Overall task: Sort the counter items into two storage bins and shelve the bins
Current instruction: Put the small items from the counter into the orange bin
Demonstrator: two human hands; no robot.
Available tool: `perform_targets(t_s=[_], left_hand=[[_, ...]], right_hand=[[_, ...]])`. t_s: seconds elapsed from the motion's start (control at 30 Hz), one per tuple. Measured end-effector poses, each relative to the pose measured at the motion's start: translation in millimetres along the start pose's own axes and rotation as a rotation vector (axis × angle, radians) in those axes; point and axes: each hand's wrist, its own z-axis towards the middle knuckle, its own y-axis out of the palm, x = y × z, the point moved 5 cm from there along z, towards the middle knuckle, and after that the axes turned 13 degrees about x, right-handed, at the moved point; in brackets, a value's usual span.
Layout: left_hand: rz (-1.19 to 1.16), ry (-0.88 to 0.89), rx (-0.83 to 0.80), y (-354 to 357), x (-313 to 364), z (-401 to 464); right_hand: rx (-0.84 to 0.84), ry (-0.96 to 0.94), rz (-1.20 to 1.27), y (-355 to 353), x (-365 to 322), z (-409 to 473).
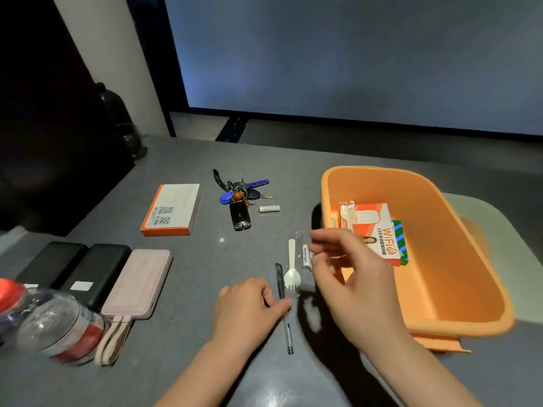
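An orange storage bin [458, 230] stands on the grey counter [205, 259] at the right. It holds a WiFi box [382, 230], a wrapped spork [348, 212] and a green-blue packet [400, 239]. My right hand [355, 277] hovers just left of the bin, blurred, with fingers loosely spread and nothing in them. Under it lie a white battery [306, 257] and a white spork in clear wrap [291, 268]. My left hand [246, 306] pinches a black pen [282, 295] lying on the counter.
A key bunch [241, 201], an AA battery [269, 208] and an orange-edged box [172, 210] lie further back. Three power banks [97, 274] sit at the left, beside a clear jar [58, 327]. A flat orange piece [440, 345] pokes out under the bin.
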Motion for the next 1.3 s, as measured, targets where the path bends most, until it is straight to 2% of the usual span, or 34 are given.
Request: perform_targets(t_s=[0.13, 0.27, 0.4, 0.53, 0.67, 0.8, 1.07, 1.3], left_hand=[[0.135, 0.059, -0.029, 7.2, 7.5, -1.6], [0.19, 0.049, -0.021, 0.2, -7.1, 8.0], [0.235, 0.027, 0.057, -18.0, -41.5, 22.5], [0.175, 0.031, 0.093, -25.8, -61.7, 29.8], [0.082, 0.081, 0.076, -18.6, -59.0, 33.9], [0.024, 0.099, 0.07, -15.2, -52.5, 35.8], [-0.165, -0.046, 0.127, -36.6, -51.4, 34.3], [-0.316, 0.025, 0.289, -84.6, 10.8, 43.6]], right_hand=[[-0.075, -0.037, 0.013, 14.5, -1.4, -20.0], [-0.141, -0.116, -0.116, 37.1, 0.6, -29.9], [-0.297, 0.043, -0.234, 72.1, 34.4, -32.0], [-0.281, 0.131, -0.561, 92.6, 77.3, -24.7], [-0.212, 0.149, -0.692, 98.2, 88.0, -18.9], [-0.228, 0.201, -0.673, 96.8, 88.1, -14.5], [-0.212, 0.446, -0.416, 81.5, 68.0, -27.5], [-0.068, 0.239, -0.116, 25.3, -6.3, -4.3]])
